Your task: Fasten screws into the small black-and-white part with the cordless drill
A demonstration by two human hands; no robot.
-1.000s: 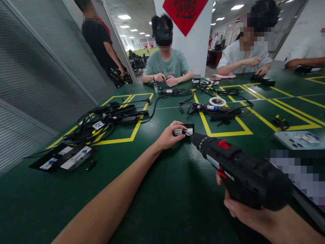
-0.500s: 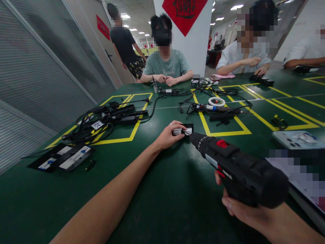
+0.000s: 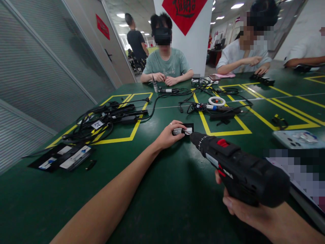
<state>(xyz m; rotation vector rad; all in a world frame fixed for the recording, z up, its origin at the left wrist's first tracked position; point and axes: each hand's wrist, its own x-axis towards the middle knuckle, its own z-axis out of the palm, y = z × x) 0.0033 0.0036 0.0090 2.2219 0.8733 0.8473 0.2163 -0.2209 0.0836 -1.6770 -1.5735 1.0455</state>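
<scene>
With left hand, pinching small black-and-white part, apparently for steadiness; with right hand, gripping black plastic pistol-shaped drill aimed at it.

Head-worn view, close above table, facing forward, down.

red sign on white pillar, pale blue phone

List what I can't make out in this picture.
In the head view:
Most fingers of the right hand: behind the drill.
Part of the silver piece: covered by the left hand.
Whether the drill's tip touches anything: too small.
Lower-right panel: cut off by the edge, pixelated.
</scene>
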